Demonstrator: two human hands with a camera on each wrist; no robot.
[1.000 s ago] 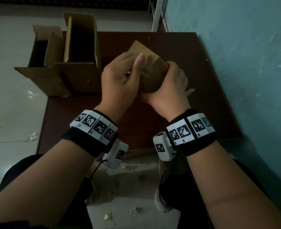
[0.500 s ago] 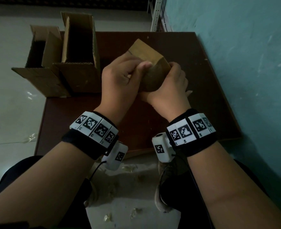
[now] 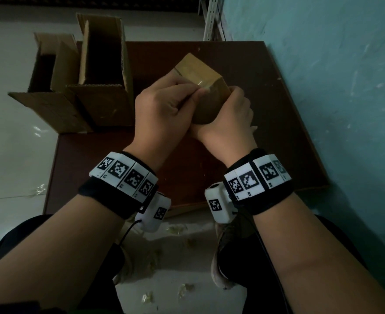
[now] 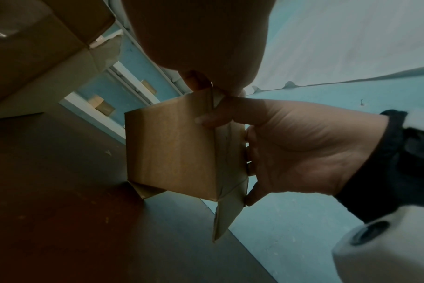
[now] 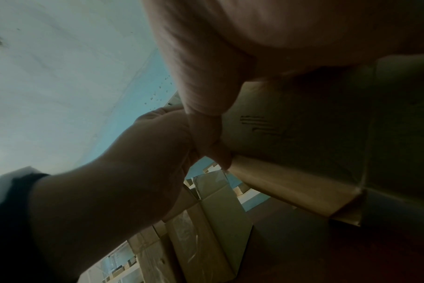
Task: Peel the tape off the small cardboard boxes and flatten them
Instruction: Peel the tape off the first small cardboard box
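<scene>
Since a second ago, left thumb and fingertips are sitting lower on the small cardboard box, pinching at the shiny tape along its top edge; the box's top face is showing more than before.

Left hand is curling its fingers in a pinch on that tape edge. Right hand is wrapping the box from the right side, thumb lying across a side face in the left wrist view, fingers behind.

Box is being held tilted above the brown table, one corner pointing up. Loose bottom flaps are hanging open under it, close to the tabletop; whether they are touching it is hard to tell.

Open tabletop is lying to the right of and behind the hands. Two taller open cardboard boxes are standing at the table's far-left corner, near the left hand but apart from it, overhanging the left edge.

Right fingers behind the box are hidden. Right wrist view is dim, mostly palm and box side.

Teal wall is running right along the table's right edge. Pale floor is carrying crumpled tape scraps by the person's shoes.
</scene>
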